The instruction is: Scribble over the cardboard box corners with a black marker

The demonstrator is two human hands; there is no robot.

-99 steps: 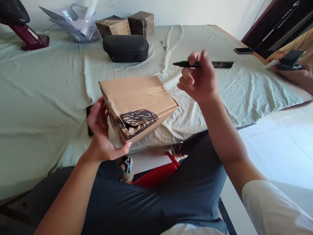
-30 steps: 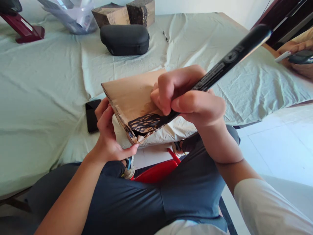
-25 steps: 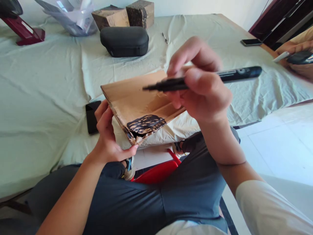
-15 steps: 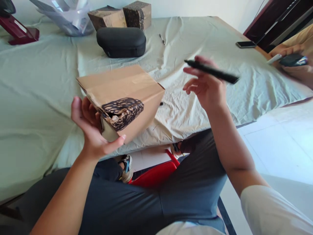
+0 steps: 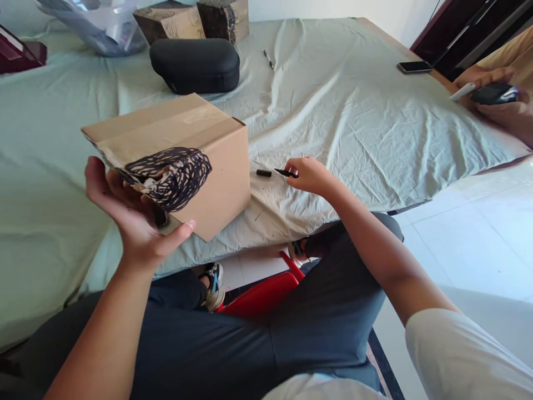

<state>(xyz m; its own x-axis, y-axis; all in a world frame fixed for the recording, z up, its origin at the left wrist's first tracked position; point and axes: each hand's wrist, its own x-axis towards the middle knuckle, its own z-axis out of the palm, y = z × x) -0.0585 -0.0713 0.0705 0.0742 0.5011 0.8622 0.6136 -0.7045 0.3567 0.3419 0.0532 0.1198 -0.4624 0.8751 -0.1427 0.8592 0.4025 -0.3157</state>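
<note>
A cardboard box point(image 5: 220, 183) rests tilted near the front edge of the cloth, one torn corner covered in black scribble. My left hand point(image 5: 133, 216) grips its near left corner, thumb on the front face and fingers behind. Over the cloth to the right of the box, my right hand point(image 5: 306, 175) is closed around a black marker point(image 5: 285, 173), its bare tip pointing left. Just left of that tip lies the black marker cap point(image 5: 264, 173) on the cloth, apart from it.
Behind the box stand a black hard case point(image 5: 195, 65), two scribbled cardboard boxes point(image 5: 222, 19) and a clear plastic bin point(image 5: 104, 33). A small pen point(image 5: 268, 59) and a phone point(image 5: 414, 67) lie farther back. At the right, another person's hands point(image 5: 503, 105) hold a dark device.
My right hand has come down and left with the marker, turning its tip toward the cap. The box, still in my left hand, appears farther left.
</note>
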